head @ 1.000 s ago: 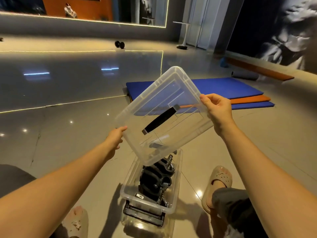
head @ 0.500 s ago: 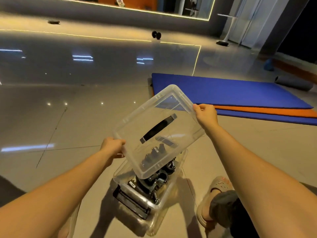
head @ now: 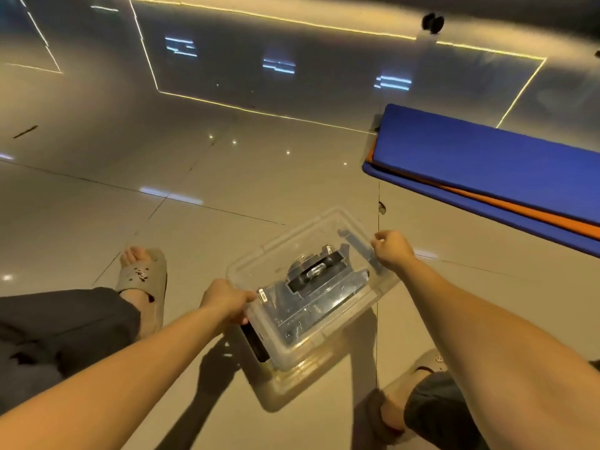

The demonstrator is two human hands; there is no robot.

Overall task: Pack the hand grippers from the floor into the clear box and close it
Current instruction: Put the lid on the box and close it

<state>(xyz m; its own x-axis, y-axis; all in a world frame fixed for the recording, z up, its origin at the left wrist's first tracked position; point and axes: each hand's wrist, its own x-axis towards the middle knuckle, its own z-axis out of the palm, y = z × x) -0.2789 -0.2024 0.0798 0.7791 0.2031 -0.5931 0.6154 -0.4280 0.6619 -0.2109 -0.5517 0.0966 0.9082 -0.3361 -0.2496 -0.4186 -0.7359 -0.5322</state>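
The clear box (head: 311, 347) sits on the glossy tiled floor (head: 227, 190) between the person's feet, turned at an angle to the tile seams; its walls are see-through plastic with a thick rim, and a black latch (head: 256, 342) hangs at its near left end. The lid (head: 285, 251), also clear with a raised border, lies across the top of the box; whether it is pressed fully home cannot be told. Through the lid the hand grippers (head: 316, 271) show as a dark, blurred cluster of black handles and pale metal parts, packed inside the box.

The left hand (head: 227, 300) grips the lid's near left end, fingers curled over the edge and thumb on top; the right hand (head: 393, 251) holds the far right end, knuckles up and fingers curled round the rim, the fingertips hidden.

A beige sandal (head: 143, 277) is on the foot to the left of the box; a blue mat (head: 487, 157) lies over an orange mat (head: 519, 211) well apart, at the right.
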